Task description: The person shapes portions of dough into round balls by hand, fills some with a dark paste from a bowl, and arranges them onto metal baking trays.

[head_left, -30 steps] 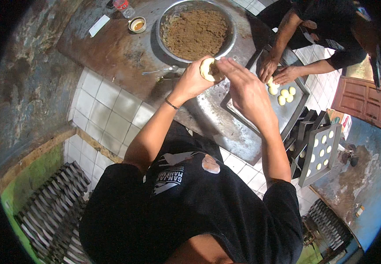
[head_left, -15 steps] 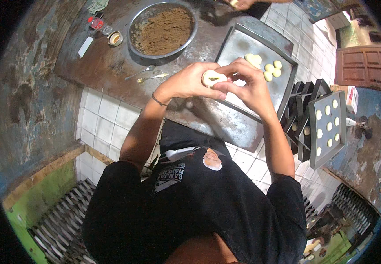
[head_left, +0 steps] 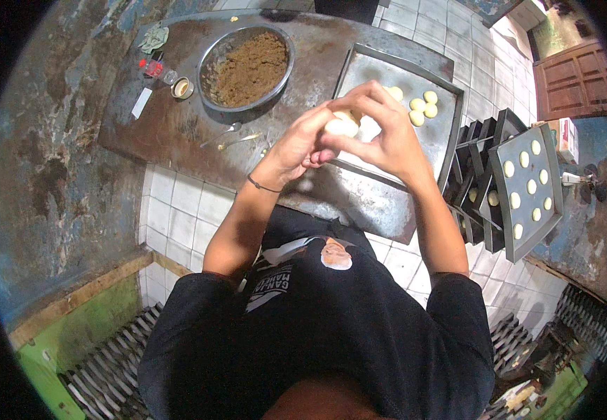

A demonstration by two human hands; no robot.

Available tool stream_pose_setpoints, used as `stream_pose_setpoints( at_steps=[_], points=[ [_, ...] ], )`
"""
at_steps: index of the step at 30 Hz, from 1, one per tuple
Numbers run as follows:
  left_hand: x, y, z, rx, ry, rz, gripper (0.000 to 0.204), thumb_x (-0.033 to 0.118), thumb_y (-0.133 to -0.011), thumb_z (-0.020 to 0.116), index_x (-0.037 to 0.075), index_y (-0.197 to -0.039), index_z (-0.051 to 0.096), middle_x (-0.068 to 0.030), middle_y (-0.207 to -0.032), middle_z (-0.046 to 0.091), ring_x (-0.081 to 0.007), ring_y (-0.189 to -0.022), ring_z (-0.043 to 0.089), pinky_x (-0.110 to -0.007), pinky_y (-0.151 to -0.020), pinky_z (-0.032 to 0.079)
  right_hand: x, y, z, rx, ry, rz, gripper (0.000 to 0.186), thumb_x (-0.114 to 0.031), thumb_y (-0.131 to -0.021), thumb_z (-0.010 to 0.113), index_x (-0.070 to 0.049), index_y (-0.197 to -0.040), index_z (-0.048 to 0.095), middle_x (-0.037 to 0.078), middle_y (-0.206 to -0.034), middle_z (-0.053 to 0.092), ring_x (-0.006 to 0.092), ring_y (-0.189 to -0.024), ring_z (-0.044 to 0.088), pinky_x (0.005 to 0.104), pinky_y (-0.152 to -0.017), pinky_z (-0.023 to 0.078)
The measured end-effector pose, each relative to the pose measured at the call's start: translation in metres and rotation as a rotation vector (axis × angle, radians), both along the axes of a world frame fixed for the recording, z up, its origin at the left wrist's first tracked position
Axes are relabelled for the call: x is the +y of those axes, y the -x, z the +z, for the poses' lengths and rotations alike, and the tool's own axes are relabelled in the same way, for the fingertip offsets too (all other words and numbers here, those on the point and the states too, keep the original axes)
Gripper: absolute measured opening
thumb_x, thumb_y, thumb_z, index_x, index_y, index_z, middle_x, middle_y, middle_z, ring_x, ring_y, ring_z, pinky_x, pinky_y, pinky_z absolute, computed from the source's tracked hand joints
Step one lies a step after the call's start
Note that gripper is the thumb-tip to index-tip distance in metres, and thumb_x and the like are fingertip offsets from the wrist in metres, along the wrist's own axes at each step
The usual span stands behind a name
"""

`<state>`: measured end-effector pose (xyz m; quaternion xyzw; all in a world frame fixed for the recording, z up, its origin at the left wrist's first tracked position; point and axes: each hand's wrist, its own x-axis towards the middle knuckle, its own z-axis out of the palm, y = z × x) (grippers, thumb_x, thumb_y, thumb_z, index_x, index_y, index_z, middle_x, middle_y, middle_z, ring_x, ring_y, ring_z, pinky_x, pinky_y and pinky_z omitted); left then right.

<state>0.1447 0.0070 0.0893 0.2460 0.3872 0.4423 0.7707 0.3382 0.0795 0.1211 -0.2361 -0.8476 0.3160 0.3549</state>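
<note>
A pale piece of dough (head_left: 341, 124) is held between both my hands over the near part of a metal tray (head_left: 448, 133). My left hand (head_left: 303, 140) cups it from the left with its fingers curled. My right hand (head_left: 384, 133) bends over it from the right, thumb and fingers round its sides. Pale round dough pieces (head_left: 424, 106) lie on the tray, some partly hidden by my right hand. A steel bowl of brown crumbly filling (head_left: 246, 66) stands at the back left. Near it, spoons (head_left: 240, 138) lie on the worn table (head_left: 156, 126).
A bottle (head_left: 155, 68), a cup (head_left: 181, 87), a white strip (head_left: 141, 103) and a cloth (head_left: 154, 38) sit at the table's left. At the right are stacked trays, the top one bearing dough rounds (head_left: 524, 159). A stained wall (head_left: 44, 175) bounds the left, tiled floor (head_left: 184, 189) below.
My hands have lowered and closed further round the dough, whose hollow showed earlier. The co-worker's hands at the top right have gone from view. The camera's view has shifted slightly.
</note>
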Motion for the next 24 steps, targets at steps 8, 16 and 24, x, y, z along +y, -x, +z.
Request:
stream_pose_setpoints(
  at_steps=[8, 16, 24],
  points=[
    [0.012, -0.024, 0.011, 0.62, -0.434, 0.423, 0.03, 0.023, -0.093, 0.082, 0.007, -0.113, 0.065, 0.0058, -0.072, 0.053, 0.0003, -0.057, 0.041, -0.021, -0.05, 0.034, -0.01, 0.004, -0.04, 0.565, 1.104, -0.099, 0.025, -0.017, -0.104, 0.066, 0.003, -0.119, 0.068, 0.01, -0.106, 0.072, 0.0187, -0.092, 0.073, 0.0287, -0.075, 0.063],
    [0.022, -0.064, 0.05, 0.283, -0.565, 0.366, 0.027, 0.001, -0.085, 0.075, 0.004, -0.106, 0.059, -0.0063, -0.101, 0.067, -0.014, -0.098, 0.068, -0.031, -0.09, 0.056, -0.05, 0.02, -0.048, 0.937, 1.022, -0.087, 0.038, -0.007, -0.099, 0.071, 0.001, -0.134, 0.058, 0.009, -0.113, 0.073, 0.0179, -0.096, 0.074, 0.0285, -0.069, 0.064],
    [0.034, -0.086, 0.043, 0.157, -0.686, 0.451, 0.048, -0.006, -0.085, 0.075, 0.005, -0.125, 0.05, -0.002, -0.096, 0.064, -0.0119, -0.092, 0.071, -0.029, -0.084, 0.059, -0.032, -0.02, -0.045, 0.683, 0.793, 0.023, 0.022, -0.01, -0.099, 0.072, 0.003, -0.117, 0.072, 0.006, -0.113, 0.074, 0.014, -0.096, 0.068, 0.0315, -0.088, 0.054]
  ],
)
